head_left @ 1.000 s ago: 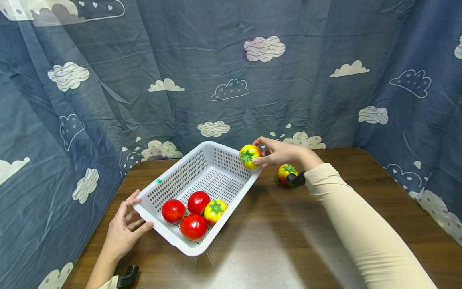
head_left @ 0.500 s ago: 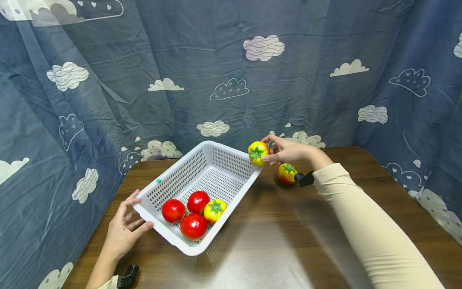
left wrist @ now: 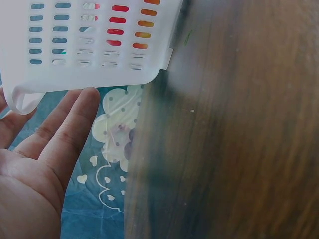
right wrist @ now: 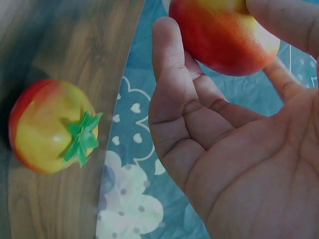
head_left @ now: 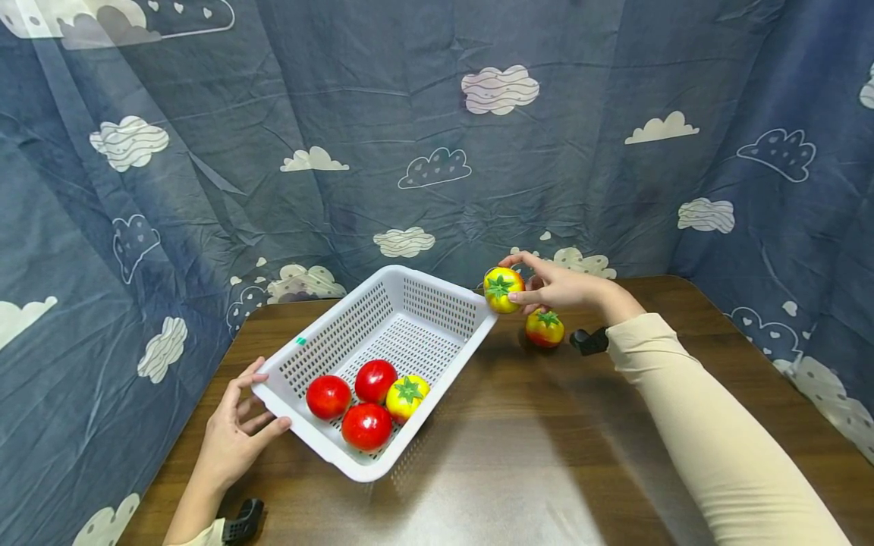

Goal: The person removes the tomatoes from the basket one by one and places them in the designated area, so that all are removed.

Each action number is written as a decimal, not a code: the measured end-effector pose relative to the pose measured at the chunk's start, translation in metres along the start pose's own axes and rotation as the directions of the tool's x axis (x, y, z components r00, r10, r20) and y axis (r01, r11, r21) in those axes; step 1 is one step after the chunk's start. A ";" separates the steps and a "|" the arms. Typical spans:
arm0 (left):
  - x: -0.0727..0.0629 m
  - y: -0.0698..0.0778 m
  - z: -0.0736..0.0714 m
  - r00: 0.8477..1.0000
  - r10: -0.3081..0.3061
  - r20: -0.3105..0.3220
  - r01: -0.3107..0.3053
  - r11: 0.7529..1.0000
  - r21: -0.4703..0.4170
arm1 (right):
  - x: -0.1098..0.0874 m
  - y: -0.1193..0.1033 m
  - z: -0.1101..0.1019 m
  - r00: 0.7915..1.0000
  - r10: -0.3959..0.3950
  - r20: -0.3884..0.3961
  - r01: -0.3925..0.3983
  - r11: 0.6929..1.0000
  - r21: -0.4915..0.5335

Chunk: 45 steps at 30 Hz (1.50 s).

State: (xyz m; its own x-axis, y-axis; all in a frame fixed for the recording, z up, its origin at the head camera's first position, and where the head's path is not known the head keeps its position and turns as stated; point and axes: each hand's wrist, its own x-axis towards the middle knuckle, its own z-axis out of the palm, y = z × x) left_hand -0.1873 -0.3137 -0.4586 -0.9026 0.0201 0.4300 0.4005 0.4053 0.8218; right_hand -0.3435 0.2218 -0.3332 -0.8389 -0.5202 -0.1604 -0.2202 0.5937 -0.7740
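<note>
My left hand holds the near left end of a white perforated plastic basket, thumb and fingertips at its rim. In the left wrist view some fingers extend beneath the basket's edge. Three red tomatoes and one yellow tomato with a green star-shaped top lie in its near part. Above the basket's far right corner, my right hand pinches a yellow-red tomato between thumb and fingers. Another yellow-red tomato sits on the table just below that hand.
A brown wooden table lies under everything. Behind it and at both sides hangs a dark blue cloth with cloud prints. Black wrist straps are worn on both arms.
My right hand has moved right with the tomato, from over the basket's inside to its far right corner. The left hand, the basket and the other tomatoes have stayed in place.
</note>
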 end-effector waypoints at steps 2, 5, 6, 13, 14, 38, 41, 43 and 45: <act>0.000 0.000 0.000 1.000 0.000 0.001 0.000 1.000 -0.001 | -0.002 0.003 -0.001 1.000 0.000 0.003 0.000 1.000 0.011; 0.000 0.000 0.000 1.000 -0.002 0.002 0.002 1.000 -0.004 | -0.005 0.009 -0.004 1.000 0.015 -0.002 -0.015 1.000 0.022; 0.000 0.000 0.000 1.000 -0.002 0.002 0.002 1.000 -0.004 | -0.007 0.011 -0.005 1.000 0.016 -0.002 -0.016 0.999 0.029; 0.000 0.001 -0.001 1.000 -0.002 -0.005 0.002 1.000 0.002 | -0.018 0.026 -0.013 0.999 0.029 -0.014 -0.028 0.993 0.117; 0.000 0.002 -0.001 1.000 -0.001 -0.005 0.001 1.000 0.001 | -0.019 0.029 -0.014 0.999 0.027 -0.017 -0.024 0.992 0.124; 0.000 0.001 0.000 1.000 0.005 -0.003 -0.005 1.000 0.011 | -0.063 0.095 -0.035 0.983 0.180 -0.035 -0.161 0.938 0.307; 0.000 0.001 0.000 1.000 0.004 -0.005 -0.004 1.000 0.011 | -0.065 0.103 -0.035 0.977 0.211 -0.036 -0.189 0.929 0.319; 0.001 0.001 0.000 1.000 0.004 -0.004 -0.004 1.000 0.012 | -0.066 0.108 -0.035 0.972 0.231 -0.039 -0.209 0.930 0.303; 0.001 0.002 0.001 1.000 0.001 -0.004 -0.001 1.000 0.011 | -0.067 0.113 -0.036 0.968 0.249 -0.035 -0.229 0.930 0.286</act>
State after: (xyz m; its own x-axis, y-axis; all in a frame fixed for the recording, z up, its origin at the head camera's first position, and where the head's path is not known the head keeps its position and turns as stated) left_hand -0.1876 -0.3125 -0.4571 -0.9016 0.0170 0.4322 0.3996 0.4154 0.8172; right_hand -0.3299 0.3459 -0.3882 -0.8840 -0.3344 -0.3266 0.1296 0.4959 -0.8586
